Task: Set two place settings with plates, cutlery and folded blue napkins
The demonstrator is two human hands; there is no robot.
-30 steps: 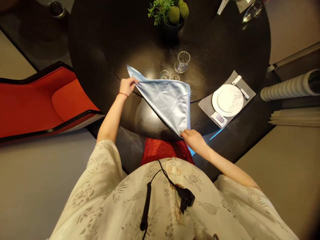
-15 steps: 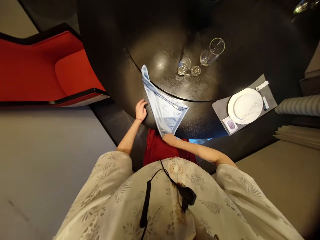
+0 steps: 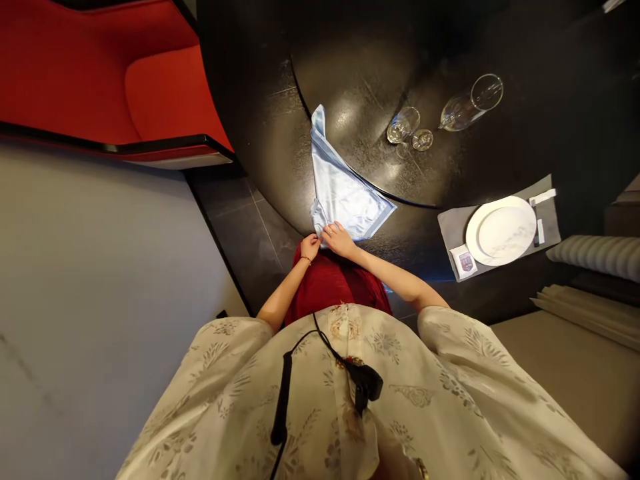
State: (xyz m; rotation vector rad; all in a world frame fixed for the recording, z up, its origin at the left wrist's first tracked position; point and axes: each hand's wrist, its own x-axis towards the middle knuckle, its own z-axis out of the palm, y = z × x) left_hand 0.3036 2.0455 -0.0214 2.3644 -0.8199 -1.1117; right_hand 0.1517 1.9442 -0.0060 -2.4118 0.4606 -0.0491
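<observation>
A light blue cloth napkin [image 3: 341, 190], folded into a triangle, lies flat on the dark round table [image 3: 280, 133], one point reaching away from me. Both hands meet at its near corner by the table's edge. My left hand [image 3: 310, 247] pinches that corner, where the fabric is bunched into a small roll. My right hand [image 3: 339, 239] lies on the same corner, fingers curled down onto the cloth.
Two stemmed glasses [image 3: 470, 103] [image 3: 406, 125] stand beyond the napkin. A white plate [image 3: 500, 230] sits on a grey placemat [image 3: 549, 212] to the right, with a small card [image 3: 465, 261] and a rest. A red chair [image 3: 125, 100] stands at left.
The napkin, held up spread between both hands, was laid on the table and folded narrower. Both hands have come together at its near corner. The view has swung downward and left.
</observation>
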